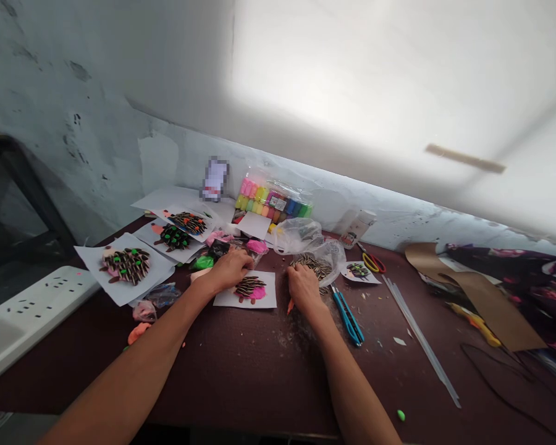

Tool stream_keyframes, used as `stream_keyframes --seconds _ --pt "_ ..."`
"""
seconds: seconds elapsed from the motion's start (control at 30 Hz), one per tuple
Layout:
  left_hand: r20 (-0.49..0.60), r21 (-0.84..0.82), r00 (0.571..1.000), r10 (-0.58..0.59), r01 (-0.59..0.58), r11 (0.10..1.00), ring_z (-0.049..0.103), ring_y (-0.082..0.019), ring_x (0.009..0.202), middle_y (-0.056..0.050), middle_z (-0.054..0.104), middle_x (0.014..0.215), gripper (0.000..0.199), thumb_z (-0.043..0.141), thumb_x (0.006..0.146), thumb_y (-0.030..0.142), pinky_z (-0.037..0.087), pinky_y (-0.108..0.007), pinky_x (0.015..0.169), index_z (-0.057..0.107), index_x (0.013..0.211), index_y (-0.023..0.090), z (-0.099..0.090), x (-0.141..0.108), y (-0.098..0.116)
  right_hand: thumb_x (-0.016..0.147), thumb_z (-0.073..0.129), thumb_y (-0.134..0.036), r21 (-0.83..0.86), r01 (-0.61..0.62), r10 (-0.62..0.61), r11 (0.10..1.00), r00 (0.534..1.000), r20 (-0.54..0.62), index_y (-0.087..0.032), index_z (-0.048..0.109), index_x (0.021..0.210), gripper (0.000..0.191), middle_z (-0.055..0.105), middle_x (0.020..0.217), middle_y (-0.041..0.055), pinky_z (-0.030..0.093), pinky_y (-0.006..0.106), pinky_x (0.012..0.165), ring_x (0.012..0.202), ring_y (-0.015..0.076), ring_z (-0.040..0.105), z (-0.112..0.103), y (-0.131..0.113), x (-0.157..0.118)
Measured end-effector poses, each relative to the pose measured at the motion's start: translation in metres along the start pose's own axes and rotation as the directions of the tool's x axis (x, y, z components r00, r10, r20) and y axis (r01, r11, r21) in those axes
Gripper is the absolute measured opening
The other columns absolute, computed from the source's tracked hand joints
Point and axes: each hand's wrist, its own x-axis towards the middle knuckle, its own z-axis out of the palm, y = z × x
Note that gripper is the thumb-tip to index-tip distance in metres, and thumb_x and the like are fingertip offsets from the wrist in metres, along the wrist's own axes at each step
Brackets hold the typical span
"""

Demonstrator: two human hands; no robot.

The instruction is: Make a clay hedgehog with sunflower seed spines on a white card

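Note:
My left hand (231, 269) is over the upper left of a small white card (269, 283), its fingers curled together; what they hold, if anything, is hidden. A hedgehog-like figure (251, 288) of pink clay with striped sunflower seeds stuck in it lies on that card, partly behind the hand. Close to the right, my right hand (304, 285) touches the near left side of a heap of sunflower seeds (319, 267) lying in a clear plastic bag (336, 252). Its fingers are bent inward and their tips are hidden. Just below them a small orange pointed object (290, 306) shows.
Finished-looking seed figures (126, 264) on paper lie left, near a white power strip (41, 296). Colored clay packs (273, 201) lean on the wall beside a phone (215, 179). Rightward lie a teal-handled cutter (348, 316), scissors (373, 261), clear glue sticks (421, 340) and brown cardboard (500, 309).

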Motion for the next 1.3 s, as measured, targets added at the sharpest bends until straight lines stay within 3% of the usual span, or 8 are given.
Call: stream_keyframes --seconds 0.13,0.23,0.37,0.73,0.83,1.0,1.3 --pt "0.003 0.003 1.000 0.005 -0.006 1.000 0.062 -0.020 0.089 -0.006 0.069 0.092 0.023 0.052 0.076 0.012 0.047 -0.030 0.083 0.072 0.083 0.020 -0.001 0.000 0.000 0.091 0.047 -0.012 0.088 -0.056 0.059 0.995 0.998 -0.038 -0.014 0.069 0.100 0.023 0.067 0.103 0.0142 0.038 0.030 0.082 0.099 0.0229 0.059 -0.005 -0.001 -0.005" --pt "0.012 -0.002 1.000 -0.003 0.003 1.000 0.062 -0.021 0.089 -0.006 0.069 0.093 0.024 0.051 0.076 0.011 0.047 -0.030 0.082 0.072 0.083 0.020 -0.002 -0.001 0.001 0.090 0.049 -0.013 0.284 -0.071 0.102 0.956 0.990 -0.098 -0.016 0.068 0.099 0.021 0.070 0.097 0.0086 0.038 0.026 0.077 0.091 0.0190 0.061 -0.005 0.001 -0.007" --pt "0.018 -0.007 1.000 -0.010 0.010 1.000 0.062 -0.022 0.088 -0.007 0.068 0.093 0.024 0.051 0.076 0.011 0.048 -0.031 0.081 0.073 0.084 0.019 -0.003 -0.001 0.002 0.085 0.054 -0.013 0.482 -0.061 0.114 0.874 0.990 -0.083 -0.019 0.070 0.089 0.017 0.070 0.084 0.0020 0.037 0.023 0.070 0.077 0.0147 0.060 -0.003 0.003 -0.008" --pt "0.026 -0.004 1.000 -0.009 0.009 1.000 0.062 -0.022 0.089 -0.007 0.069 0.094 0.023 0.052 0.076 0.011 0.047 -0.030 0.080 0.073 0.084 0.019 -0.003 0.000 0.002 0.084 0.057 -0.015 0.290 -0.171 0.156 0.942 0.985 0.073 -0.022 0.074 0.091 0.020 0.075 0.093 0.0049 0.036 0.024 0.068 0.088 0.0181 0.065 -0.015 0.005 -0.012" --pt "0.016 -0.009 1.000 -0.010 0.010 1.000 0.062 -0.021 0.089 -0.006 0.069 0.093 0.022 0.053 0.076 0.012 0.047 -0.029 0.080 0.072 0.083 0.019 -0.003 0.000 0.002 0.084 0.058 -0.016 0.275 -0.161 0.149 0.948 0.987 0.066 -0.023 0.075 0.090 0.020 0.075 0.094 0.0053 0.037 0.024 0.068 0.090 0.0190 0.065 -0.013 0.007 -0.012" --pt "0.003 -0.015 1.000 -0.006 0.006 1.000 0.062 -0.021 0.089 -0.006 0.068 0.092 0.022 0.053 0.076 0.011 0.047 -0.029 0.080 0.072 0.083 0.019 -0.001 -0.001 0.001 0.081 0.058 -0.013 0.449 -0.087 0.115 0.889 0.993 -0.036 -0.023 0.076 0.089 0.021 0.074 0.086 0.0019 0.038 0.022 0.069 0.081 0.0155 0.064 -0.011 0.004 -0.011" --pt "-0.011 -0.026 1.000 0.012 -0.012 1.000 0.061 -0.020 0.086 -0.007 0.069 0.090 0.023 0.052 0.076 0.010 0.047 -0.031 0.085 0.073 0.081 0.019 -0.001 -0.001 0.000 0.077 0.062 -0.013 0.645 0.008 -0.006 0.765 1.000 -0.007 -0.020 0.075 0.082 0.016 0.072 0.074 -0.0002 0.037 0.020 0.061 0.064 0.0127 0.060 -0.007 -0.012 -0.015"
